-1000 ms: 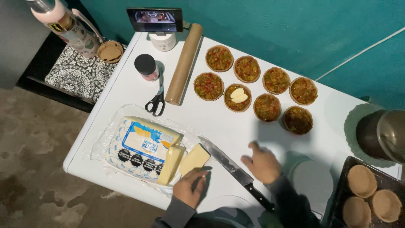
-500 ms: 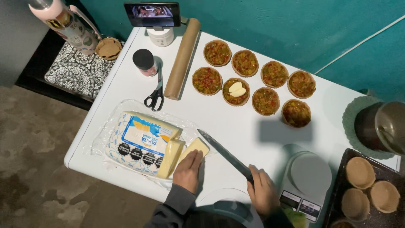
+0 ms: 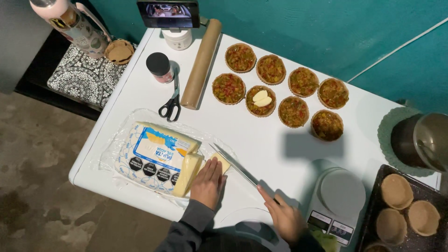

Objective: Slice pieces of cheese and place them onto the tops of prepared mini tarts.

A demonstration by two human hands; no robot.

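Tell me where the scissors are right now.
In the head view, the scissors lie on the white table, upper left, between the dark-lidded jar and the rolling pin.

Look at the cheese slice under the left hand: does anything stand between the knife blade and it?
Nothing visible does. The knife, held in the right hand, lies right at the cheese slice, beside the left hand pressing it.

Pale yellow cheese lies in a white-and-blue wrapper on the white surface. Black-handled scissors sit by a tan rolling pin. The tart fillings are speckled red and green; the wall is teal.
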